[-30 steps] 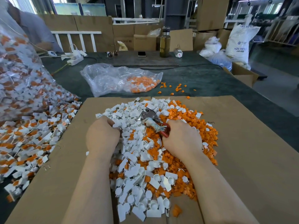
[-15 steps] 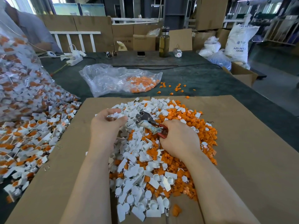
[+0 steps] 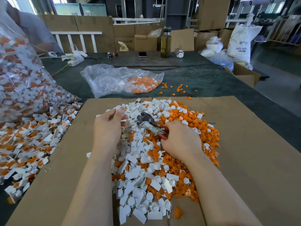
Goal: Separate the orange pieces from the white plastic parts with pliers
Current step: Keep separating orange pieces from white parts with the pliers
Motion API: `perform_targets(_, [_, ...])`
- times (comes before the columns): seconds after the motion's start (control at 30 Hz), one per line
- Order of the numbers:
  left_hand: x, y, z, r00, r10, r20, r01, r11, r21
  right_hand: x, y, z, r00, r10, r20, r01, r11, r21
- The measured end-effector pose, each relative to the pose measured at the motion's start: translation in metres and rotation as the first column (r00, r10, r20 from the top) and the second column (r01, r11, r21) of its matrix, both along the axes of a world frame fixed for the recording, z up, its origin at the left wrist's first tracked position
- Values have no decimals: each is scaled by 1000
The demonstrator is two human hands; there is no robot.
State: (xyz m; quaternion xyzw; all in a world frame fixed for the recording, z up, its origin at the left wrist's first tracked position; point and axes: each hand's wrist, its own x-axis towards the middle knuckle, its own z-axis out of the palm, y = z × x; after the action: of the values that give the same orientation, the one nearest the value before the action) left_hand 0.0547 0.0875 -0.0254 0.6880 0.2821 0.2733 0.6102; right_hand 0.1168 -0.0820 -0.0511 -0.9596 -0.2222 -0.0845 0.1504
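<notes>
While the right hand (image 3: 180, 141) clenches around the red handles of the pliers (image 3: 150, 125), the tool's metal head points away from that hand toward the left hand (image 3: 109, 126), lying just above the mixed heap. The left hand pinches a small white plastic part (image 3: 119, 110) between thumb and fingertips, raised slightly over the pile's near-left edge.

Under and around both hands spreads a mound on a sheet of brown cardboard (image 3: 244, 152): white plastic parts (image 3: 140, 160) mostly on the left-hand side and toward the wrists, loose orange pieces (image 3: 185, 118) mostly beyond and outside the right hand.

Beyond the hands, on the dark green table cover (image 3: 203, 79), lies a crumpled clear plastic bag (image 3: 114, 79); a cluster of separated orange pieces sits in its end nearer the right hand, and a few more are scattered on the cover just beside its mouth.

Far out from the left hand, a large clear bag (image 3: 17, 79) bulges with unseparated white-and-orange parts, and more of them spill from it into a pile (image 3: 27, 141) that reaches the cardboard's edge.

At the table's far side stand a tall bottle (image 3: 165, 43) of yellowish liquid and a phone (image 3: 142, 54).
</notes>
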Motion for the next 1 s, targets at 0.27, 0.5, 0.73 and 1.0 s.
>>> perform_targets(0.27, [-1, -5, 1, 995, -1, 100, 8, 998, -67, 2, -4, -3, 998, -62, -28, 65, 994, 93])
perform_targets(0.5, [2, -28, 3, 966, -229, 121, 246, 958, -149, 2, -12, 12, 953, 123, -277, 93, 752, 653])
perform_targets(0.73, [3, -46, 3, 919, -349, 184, 383, 899, -210, -7, -11, 23, 925, 259, -279, 67, 611, 789])
perform_targets(1.0, [2, -46, 4, 913, -354, 202, 392, 899, -194, -8, -12, 22, 936, 246, -250, 71, 563, 824])
